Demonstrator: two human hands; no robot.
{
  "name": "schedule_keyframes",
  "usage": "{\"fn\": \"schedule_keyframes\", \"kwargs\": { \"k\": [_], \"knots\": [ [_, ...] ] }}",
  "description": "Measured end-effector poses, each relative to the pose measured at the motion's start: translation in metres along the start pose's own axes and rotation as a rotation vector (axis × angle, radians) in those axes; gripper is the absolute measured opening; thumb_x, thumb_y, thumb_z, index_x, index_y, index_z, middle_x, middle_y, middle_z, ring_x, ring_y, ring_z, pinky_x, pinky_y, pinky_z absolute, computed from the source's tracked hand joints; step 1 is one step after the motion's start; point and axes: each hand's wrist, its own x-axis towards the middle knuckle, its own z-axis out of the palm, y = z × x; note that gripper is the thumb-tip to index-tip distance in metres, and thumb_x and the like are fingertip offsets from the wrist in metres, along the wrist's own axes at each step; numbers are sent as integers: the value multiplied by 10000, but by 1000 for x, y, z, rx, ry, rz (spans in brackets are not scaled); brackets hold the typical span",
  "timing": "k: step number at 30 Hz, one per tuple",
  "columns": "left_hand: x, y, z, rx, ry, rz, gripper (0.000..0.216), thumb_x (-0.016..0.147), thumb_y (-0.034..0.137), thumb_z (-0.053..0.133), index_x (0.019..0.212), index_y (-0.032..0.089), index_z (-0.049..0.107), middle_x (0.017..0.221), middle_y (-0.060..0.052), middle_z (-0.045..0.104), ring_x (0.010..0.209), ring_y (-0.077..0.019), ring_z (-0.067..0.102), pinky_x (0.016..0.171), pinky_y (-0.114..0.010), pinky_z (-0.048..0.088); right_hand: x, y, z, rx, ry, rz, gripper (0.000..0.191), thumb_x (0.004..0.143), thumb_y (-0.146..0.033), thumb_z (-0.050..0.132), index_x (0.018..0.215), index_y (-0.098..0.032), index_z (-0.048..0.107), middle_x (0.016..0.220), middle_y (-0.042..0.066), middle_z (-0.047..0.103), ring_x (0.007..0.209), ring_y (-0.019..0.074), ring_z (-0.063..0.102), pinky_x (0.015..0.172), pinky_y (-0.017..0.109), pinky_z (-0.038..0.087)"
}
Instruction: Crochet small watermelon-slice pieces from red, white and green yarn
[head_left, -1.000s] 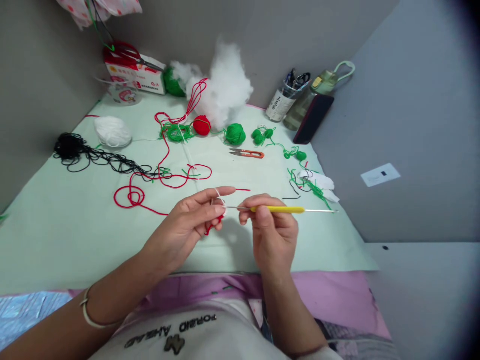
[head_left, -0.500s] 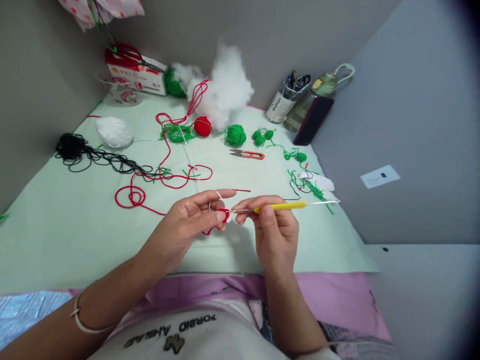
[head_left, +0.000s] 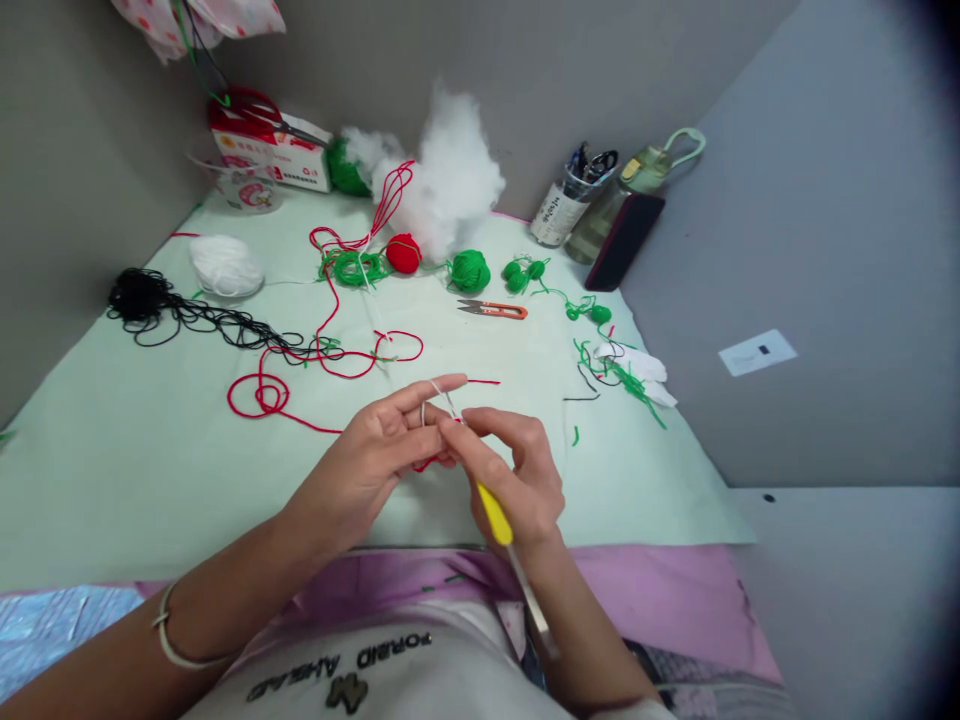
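My left hand pinches a small red crochet piece, with white yarn looped over its forefinger. My right hand is closed on a yellow-handled crochet hook. The hook's tip points up into the piece and its handle slants down toward my body. Both hands hover over a pale green mat. A red yarn strand trails from the piece across the mat to the left.
On the mat lie black yarn, white yarn, a red ball, green balls, orange snips and white stuffing. A pen jar, a bottle, a phone and a box stand at the back.
My right hand has swung the hook from lying level, pointing right, to slanting down toward my body, and its fingers have moved closer to my left hand.
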Motion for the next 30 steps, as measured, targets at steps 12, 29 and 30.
{"fn": "schedule_keyframes", "kwargs": {
  "k": [12,29,30],
  "knots": [
    [-1,-1,7,116,78,100,444,782,226,891,1216,260,801,809,21,677,718,-110,563,681,-223,479,10,-2,5,385,94,318,235,1009,-158,598,1114,-282,767,975,45,781,883,198,738,739,367,633],
    [0,-2,3,118,32,74,370,790,229,884,1149,301,826,877,10,687,833,-121,597,788,-226,483,13,-1,1,623,142,525,150,1003,-252,637,994,-237,785,947,49,788,754,158,704,681,323,608],
    [0,-2,3,120,50,78,395,783,231,889,1164,306,819,888,13,677,836,-123,594,784,-228,483,12,0,1,648,136,558,155,1008,-279,632,994,-229,778,951,54,790,738,157,707,675,324,609]
  ]
}}
